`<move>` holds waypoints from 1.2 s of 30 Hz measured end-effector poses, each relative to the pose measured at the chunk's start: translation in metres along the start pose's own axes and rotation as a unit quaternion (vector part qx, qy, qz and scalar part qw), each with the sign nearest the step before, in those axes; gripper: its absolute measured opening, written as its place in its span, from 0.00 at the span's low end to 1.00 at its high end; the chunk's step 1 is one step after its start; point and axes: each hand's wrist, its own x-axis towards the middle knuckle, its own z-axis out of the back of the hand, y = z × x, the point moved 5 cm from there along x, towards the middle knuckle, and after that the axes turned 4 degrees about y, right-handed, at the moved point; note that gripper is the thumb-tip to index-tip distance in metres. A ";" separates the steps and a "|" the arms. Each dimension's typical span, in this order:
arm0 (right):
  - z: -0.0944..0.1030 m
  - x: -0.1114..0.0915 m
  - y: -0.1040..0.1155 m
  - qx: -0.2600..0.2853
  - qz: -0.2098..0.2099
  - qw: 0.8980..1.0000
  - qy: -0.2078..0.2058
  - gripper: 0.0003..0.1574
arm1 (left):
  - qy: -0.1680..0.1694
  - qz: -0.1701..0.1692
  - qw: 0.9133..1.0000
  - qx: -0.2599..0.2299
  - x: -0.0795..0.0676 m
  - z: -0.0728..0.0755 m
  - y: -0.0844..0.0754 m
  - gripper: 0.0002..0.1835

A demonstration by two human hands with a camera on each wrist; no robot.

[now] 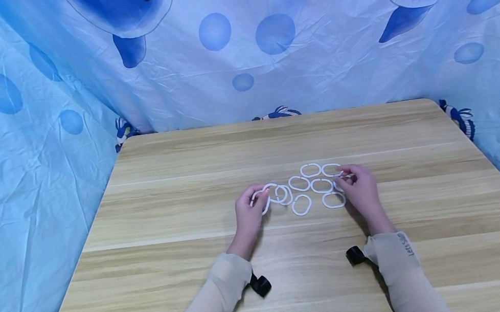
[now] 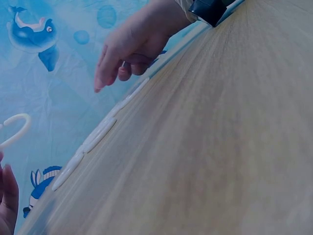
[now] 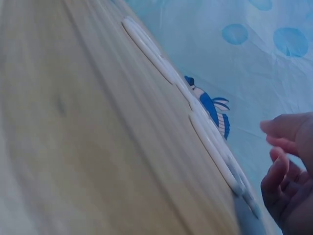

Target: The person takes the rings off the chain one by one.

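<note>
My left hand (image 1: 248,215) pinches a white plastic oval ring (image 1: 267,208) with a gap in it, raised off the table; its curved end shows in the left wrist view. Next to it, more white rings (image 1: 290,195) overlap; whether they are linked I cannot tell. My right hand (image 1: 362,192) is over the right end of a loose group of several similar rings (image 1: 302,215). Its fingers are loosely bent, and in the right wrist view no ring shows between them. One ring is partly hidden under that hand.
The rings lie on a wood-grain table (image 1: 189,276). Blue curtain cloth (image 1: 239,64) with whale prints hangs behind and at both sides. A small black camera (image 1: 261,285) is on the left wrist, and another black camera (image 1: 355,255) on the right.
</note>
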 end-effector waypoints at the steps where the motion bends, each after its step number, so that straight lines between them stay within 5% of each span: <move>1: -0.002 -0.001 0.002 0.015 0.007 1.000 -0.001 0.17 | 0.003 0.002 1.000 -0.001 0.002 0.000 0.004 0.09; 7: -0.019 -0.008 0.013 0.070 0.053 0.995 0.054 0.14 | 0.018 0.002 1.000 -0.001 0.011 -0.001 0.028 0.10; 13: -0.040 -0.018 0.027 0.099 0.086 0.981 0.141 0.16 | 0.042 -0.001 0.999 -0.005 0.009 -0.005 0.029 0.10; 23: -0.060 -0.027 0.038 0.083 0.115 0.965 0.221 0.18 | 0.073 0.004 0.997 0.006 0.008 -0.007 0.030 0.10; 36: -0.068 -0.032 0.041 0.146 0.139 0.952 0.230 0.09 | 0.097 0.016 0.995 0.003 0.008 -0.011 0.030 0.11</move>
